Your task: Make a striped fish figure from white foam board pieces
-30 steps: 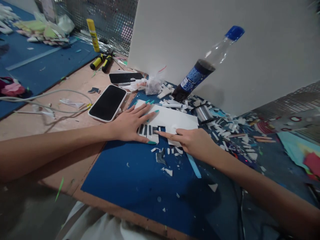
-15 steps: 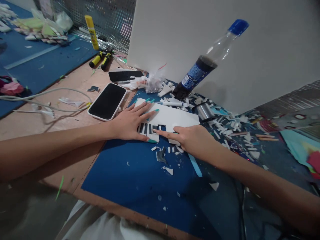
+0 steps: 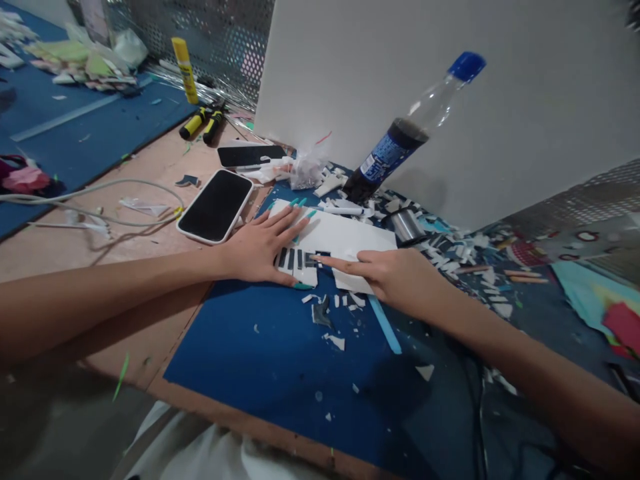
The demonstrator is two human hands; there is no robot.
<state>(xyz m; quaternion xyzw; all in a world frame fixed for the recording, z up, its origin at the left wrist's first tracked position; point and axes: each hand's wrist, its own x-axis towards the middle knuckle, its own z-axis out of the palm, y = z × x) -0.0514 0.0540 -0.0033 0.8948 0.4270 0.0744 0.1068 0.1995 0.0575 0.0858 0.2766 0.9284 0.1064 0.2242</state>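
1. Blue mat [image 3: 240, 353] covers part of a tan table [image 3: 125, 157], with white scraps [image 3: 443, 257] heaped toward the back and right.
2. On the mat, a white card [image 3: 360, 233] lies flat beneath both hands, dark strips [image 3: 291, 259] along its near edge.
3. Left hand [image 3: 257, 247]: open, fingers spread, pressing over the card.
4. Right hand [image 3: 407, 277]: index finger extended to the strips; whether the curled fingers hold anything, I cannot tell.
5. Beside the left hand lies a phone [image 3: 215, 207]; a bottle [image 3: 385, 160] stands behind the card.
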